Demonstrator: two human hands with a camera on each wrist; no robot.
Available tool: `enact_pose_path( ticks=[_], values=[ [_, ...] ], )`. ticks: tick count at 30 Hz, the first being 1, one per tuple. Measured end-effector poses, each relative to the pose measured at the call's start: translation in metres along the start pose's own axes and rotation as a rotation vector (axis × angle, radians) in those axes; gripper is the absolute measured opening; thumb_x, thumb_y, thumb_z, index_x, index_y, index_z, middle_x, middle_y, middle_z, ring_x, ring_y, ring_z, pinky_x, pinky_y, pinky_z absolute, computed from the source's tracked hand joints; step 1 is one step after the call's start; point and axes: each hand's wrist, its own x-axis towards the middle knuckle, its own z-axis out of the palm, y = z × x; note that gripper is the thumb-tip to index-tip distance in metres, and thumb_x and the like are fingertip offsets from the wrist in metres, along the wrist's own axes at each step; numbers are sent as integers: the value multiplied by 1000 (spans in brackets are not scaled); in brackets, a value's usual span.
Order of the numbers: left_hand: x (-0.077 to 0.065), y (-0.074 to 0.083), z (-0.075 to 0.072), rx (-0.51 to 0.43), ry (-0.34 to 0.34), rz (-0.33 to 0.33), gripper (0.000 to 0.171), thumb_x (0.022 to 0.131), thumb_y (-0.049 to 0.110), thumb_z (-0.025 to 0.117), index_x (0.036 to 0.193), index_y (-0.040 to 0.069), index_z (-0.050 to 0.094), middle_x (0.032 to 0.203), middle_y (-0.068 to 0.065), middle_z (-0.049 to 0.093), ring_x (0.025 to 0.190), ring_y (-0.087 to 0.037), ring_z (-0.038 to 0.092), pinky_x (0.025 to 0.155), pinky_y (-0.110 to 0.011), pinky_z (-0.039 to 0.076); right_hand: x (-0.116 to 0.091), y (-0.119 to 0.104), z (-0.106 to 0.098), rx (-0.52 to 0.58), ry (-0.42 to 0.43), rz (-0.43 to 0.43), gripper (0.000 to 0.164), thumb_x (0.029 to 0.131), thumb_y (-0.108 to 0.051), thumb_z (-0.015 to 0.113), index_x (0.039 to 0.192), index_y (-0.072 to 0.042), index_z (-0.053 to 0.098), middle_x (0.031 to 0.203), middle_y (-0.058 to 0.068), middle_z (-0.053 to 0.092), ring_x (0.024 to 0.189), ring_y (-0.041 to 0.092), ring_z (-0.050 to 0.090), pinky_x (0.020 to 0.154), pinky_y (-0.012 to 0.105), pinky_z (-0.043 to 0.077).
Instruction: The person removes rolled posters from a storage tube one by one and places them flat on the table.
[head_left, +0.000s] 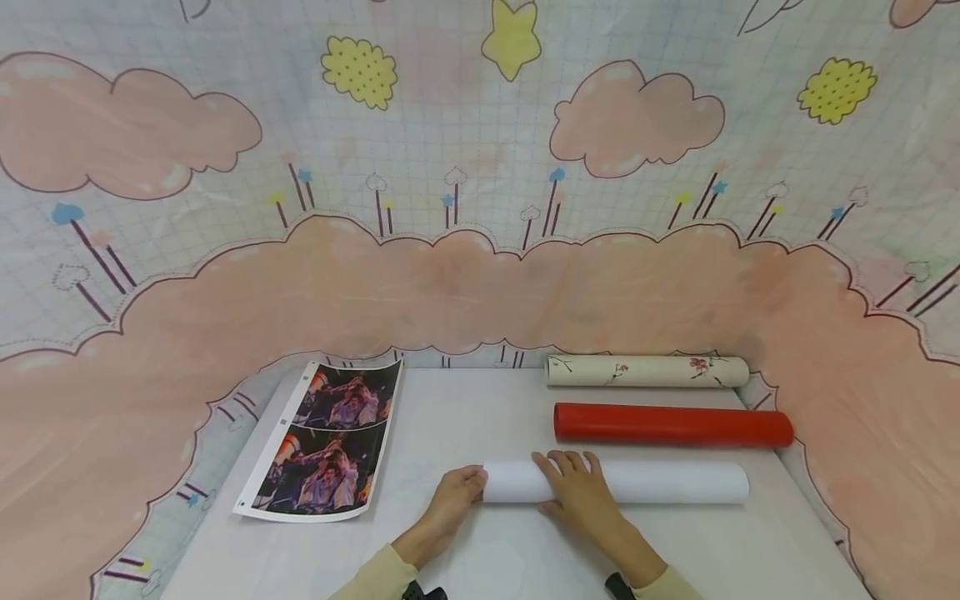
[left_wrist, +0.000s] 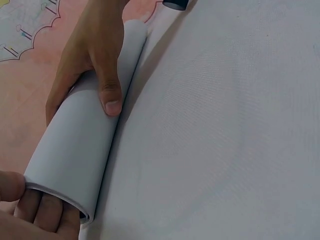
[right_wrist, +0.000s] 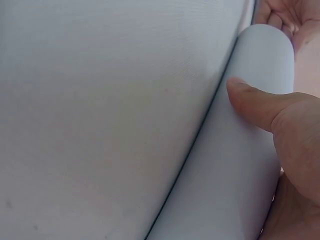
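A white paper roll (head_left: 675, 483) lies crosswise on the table in front of me. My left hand (head_left: 448, 502) is at its left end. In the left wrist view several fingers (left_wrist: 47, 212) reach into the hollow end of the roll while the thumb (left_wrist: 11, 186) sits on the outside, pinching the rim. My right hand (head_left: 581, 496) grips the roll left of its middle from above. Its thumb (right_wrist: 252, 100) lies along the near side and the other fingers pass over the far side.
Behind the white roll lies a red roll (head_left: 671, 425), and beyond it a cream roll with a floral print (head_left: 648, 372). A sheet with two printed photos (head_left: 326, 442) lies at the left of the white table (head_left: 465, 417). A patterned curtain (head_left: 480, 292) surrounds the table.
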Motion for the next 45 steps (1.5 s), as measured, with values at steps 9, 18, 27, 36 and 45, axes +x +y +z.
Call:
enact_pose_path(
  ticks=[9, 18, 27, 36, 45],
  values=[
    [0, -1, 1, 55, 83, 12, 47, 101, 24, 55, 125, -15, 53, 114, -21, 70, 104, -17, 65, 95, -38, 52, -1, 3, 4, -39, 21, -13, 81, 75, -43, 82, 144, -20, 46, 133, 7, 57, 123, 28, 51, 106, 59, 35],
    [-2, -1, 0, 59, 101, 22, 36, 101, 21, 52, 117, -10, 61, 103, -10, 71, 92, -11, 61, 83, -29, 51, -1, 6, 3, -42, 56, -25, 80, 74, -44, 83, 142, -22, 49, 129, 7, 60, 119, 29, 55, 104, 56, 38],
    [-4, -4, -4, 73, 130, 18, 34, 101, 20, 52, 114, -10, 62, 102, -11, 72, 90, -10, 61, 81, -26, 51, -2, 14, 0, -55, 38, -8, 82, 67, -39, 89, 138, -20, 53, 124, 6, 64, 114, 28, 59, 101, 54, 43],
    [-9, -5, -11, 76, 147, 30, 32, 101, 18, 52, 112, -10, 63, 99, -10, 71, 89, -10, 60, 81, -27, 50, -1, 15, -2, -58, 81, -67, 80, 64, -40, 90, 134, -23, 57, 115, 6, 65, 105, 29, 61, 90, 53, 46],
    [-14, 2, -18, 76, 145, 61, 34, 102, 20, 52, 114, -10, 62, 103, -14, 73, 90, -8, 63, 83, -28, 53, 3, 7, -10, -43, 37, -21, 81, 64, -40, 90, 136, -26, 57, 120, 6, 65, 110, 29, 60, 96, 54, 45]
  ],
)
